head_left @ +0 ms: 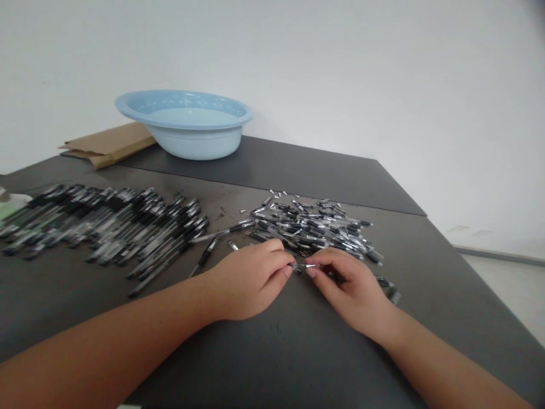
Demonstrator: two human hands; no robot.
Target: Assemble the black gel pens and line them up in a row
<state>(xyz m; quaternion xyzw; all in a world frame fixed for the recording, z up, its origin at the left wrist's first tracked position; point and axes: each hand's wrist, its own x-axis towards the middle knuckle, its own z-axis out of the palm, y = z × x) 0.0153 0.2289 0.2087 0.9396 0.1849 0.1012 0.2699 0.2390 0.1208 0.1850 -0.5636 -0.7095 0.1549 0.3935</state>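
My left hand (253,278) is closed, thumb and fingers pinching a pen (297,265) whose thin end pokes out to the right. Most of that pen is hidden inside the hand. Facing it, my right hand (351,287) pinches a small silvery cone-shaped tip (311,266) at the pen's end. Whether the two pieces are joined I cannot tell. Just beyond both hands lies a loose heap of pen parts (317,227), dark and clear. Small pale cone tips (242,212) are scattered along its far edge.
Many black-and-clear pens (149,227) lie slanted in a broad row on the left of the dark table (272,352). A light blue basin (198,142) stands at the back, beside a brown paper packet (114,145). A white wall (323,74) rises behind the table.
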